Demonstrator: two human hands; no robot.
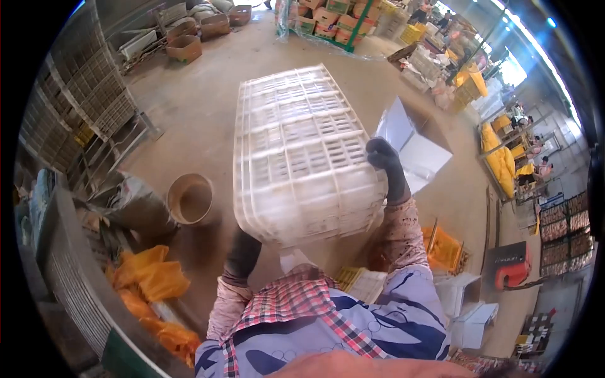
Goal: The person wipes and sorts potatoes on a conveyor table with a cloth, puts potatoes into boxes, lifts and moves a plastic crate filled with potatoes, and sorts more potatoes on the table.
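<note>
A large white plastic crate (296, 151) with slatted sides is lifted in front of my body, tilted and partly blurred. My right hand (386, 162), in a dark glove, is closed on the crate's right edge. Low on the left side, my left hand (243, 253), also gloved, supports the crate; its fingers are mostly hidden behind it. Just past my right hand stands an open carton (409, 142) with white flaps. The crate's inside does not face me.
A round brown tub (190, 199) and a sack (140, 205) stand on the floor at left. Orange netting (151, 274) lies near a metal table (79, 277). Stacked crates (85, 82) rise at far left. Cartons (337, 19) are piled ahead; a red-and-black box (509, 266) sits right.
</note>
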